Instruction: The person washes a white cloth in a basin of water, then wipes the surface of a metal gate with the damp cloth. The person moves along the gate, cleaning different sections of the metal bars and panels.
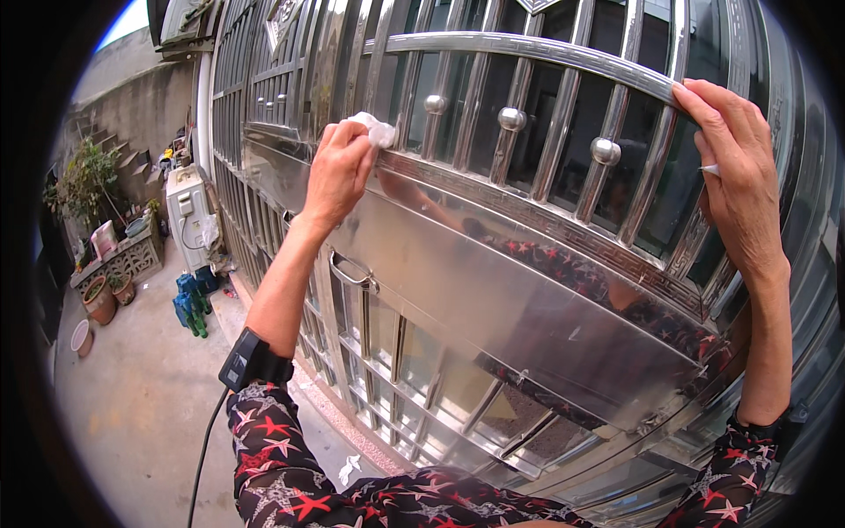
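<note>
My left hand (341,168) pinches a crumpled white tissue or cloth (377,130) against the left end of the patterned lower rail (528,211) of a stainless-steel window grille. My right hand (733,158) is raised at the far right, with fingertips on the curved upper rail (521,45). A small white bit (709,169) shows by its lower fingers; whether it grips the rail is hidden. Between the rails stand upright steel bars, some bearing round steel balls (512,119). Below runs a smooth, shiny steel panel (475,284), which reflects my arm and patterned sleeve.
A curved handle (353,272) juts from the metalwork beneath the panel. More barred openings (429,369) lie lower down. On the concrete ground (145,409) to the left are blue-and-green bottles (191,300), a white appliance (188,211) and potted plants (99,297). White scraps (349,468) lie near me.
</note>
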A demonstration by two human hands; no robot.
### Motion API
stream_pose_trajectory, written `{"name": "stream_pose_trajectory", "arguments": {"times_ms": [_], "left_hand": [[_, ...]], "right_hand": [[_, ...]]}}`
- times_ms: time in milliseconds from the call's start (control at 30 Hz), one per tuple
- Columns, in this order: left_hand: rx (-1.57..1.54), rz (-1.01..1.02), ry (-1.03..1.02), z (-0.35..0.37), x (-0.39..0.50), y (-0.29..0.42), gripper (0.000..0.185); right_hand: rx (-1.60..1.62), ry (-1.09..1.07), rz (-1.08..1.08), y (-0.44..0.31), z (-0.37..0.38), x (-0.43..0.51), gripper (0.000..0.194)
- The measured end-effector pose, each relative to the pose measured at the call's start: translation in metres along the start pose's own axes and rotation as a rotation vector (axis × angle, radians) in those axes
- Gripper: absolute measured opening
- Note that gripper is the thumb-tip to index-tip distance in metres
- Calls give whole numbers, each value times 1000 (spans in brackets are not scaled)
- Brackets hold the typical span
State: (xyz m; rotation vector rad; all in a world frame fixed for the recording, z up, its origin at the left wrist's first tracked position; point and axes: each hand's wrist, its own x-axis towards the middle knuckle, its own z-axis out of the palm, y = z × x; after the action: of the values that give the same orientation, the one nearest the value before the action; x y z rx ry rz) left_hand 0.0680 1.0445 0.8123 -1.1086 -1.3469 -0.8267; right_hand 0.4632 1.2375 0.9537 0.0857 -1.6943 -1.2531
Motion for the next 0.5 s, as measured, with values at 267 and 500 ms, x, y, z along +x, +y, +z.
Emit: {"name": "stream_pose_trajectory", "arguments": {"times_ms": [267,500], "left_hand": [[-120,-49,220,31,1,54,35],[-63,-36,161,27,-23,53,29]], "right_hand": [[10,-7,20,1,4,-5,42],[-36,-36,-8,2,2,-3,41]]}}
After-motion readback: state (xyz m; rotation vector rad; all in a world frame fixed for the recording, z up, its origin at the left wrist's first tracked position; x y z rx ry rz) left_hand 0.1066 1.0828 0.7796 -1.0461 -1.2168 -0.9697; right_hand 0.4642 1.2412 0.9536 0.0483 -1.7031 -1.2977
